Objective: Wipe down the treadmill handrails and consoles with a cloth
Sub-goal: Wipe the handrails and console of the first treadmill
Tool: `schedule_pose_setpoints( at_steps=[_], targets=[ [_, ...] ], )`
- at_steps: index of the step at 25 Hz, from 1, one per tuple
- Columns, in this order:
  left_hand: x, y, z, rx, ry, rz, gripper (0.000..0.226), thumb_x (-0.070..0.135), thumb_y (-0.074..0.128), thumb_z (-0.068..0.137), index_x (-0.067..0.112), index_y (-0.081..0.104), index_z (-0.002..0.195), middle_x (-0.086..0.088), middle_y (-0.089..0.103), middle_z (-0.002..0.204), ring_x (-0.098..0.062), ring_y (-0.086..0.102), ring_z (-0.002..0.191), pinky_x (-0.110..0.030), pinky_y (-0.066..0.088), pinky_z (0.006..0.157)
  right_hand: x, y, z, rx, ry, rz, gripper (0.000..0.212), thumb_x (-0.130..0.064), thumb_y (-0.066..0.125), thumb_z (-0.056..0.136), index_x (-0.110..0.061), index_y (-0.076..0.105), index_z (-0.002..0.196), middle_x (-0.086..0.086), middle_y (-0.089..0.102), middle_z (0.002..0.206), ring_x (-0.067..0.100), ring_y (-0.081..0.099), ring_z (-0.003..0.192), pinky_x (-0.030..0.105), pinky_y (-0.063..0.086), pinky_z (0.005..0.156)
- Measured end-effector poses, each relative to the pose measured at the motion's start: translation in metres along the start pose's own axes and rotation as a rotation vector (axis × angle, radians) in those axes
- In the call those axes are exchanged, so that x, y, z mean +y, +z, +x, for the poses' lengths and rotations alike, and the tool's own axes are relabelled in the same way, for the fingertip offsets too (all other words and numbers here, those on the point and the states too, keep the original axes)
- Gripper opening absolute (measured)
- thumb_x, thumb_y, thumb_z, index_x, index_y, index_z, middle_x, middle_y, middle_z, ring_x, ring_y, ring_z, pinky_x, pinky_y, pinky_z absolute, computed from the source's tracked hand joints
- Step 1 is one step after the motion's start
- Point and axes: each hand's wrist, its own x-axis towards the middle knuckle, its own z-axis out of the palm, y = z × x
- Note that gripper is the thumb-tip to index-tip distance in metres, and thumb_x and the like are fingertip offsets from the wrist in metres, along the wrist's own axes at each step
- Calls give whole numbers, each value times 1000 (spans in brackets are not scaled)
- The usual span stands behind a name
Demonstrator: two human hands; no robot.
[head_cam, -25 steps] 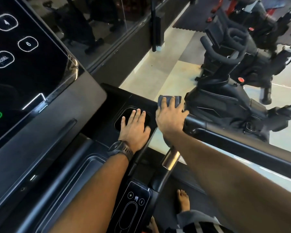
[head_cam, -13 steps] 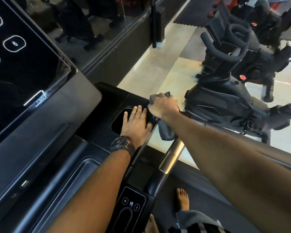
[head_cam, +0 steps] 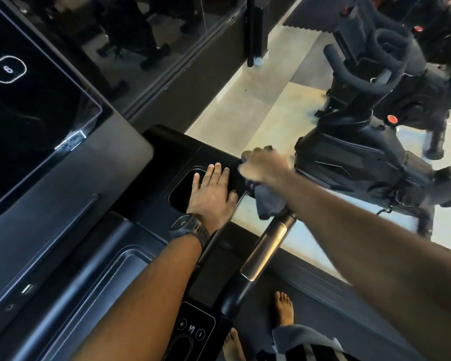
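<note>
Under the blurred right hand (head_cam: 262,164), cloth (head_cam: 267,201) mostly hidden.

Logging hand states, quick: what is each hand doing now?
Left hand: open, flat on the console.
Right hand: closed on the cloth.

A single wide-angle view looks from the person's head, forward and steeply down over both outstretched forearms onto the treadmill console (head_cam: 71,204) close below. The console screen (head_cam: 31,105) fills the upper left at near range, the floor (head_cam: 235,110) and an exercise bike (head_cam: 362,142) lie farther off at upper right, and bare feet (head_cam: 284,308) show at the bottom edge.
</note>
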Motion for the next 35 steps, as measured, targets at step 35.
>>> schedule_pose_setpoints(
  at_steps=[35],
  targets=[
    [21, 3, 32, -34, -39, 86, 62, 43, 29, 103, 18, 13, 157, -3, 6, 166, -19, -3, 152, -48, -2, 123, 51, 26, -15, 133, 35, 36, 44, -41, 32, 103, -20, 46, 138, 10, 58, 134, 34, 56, 115, 48, 50, 89]
  ],
)
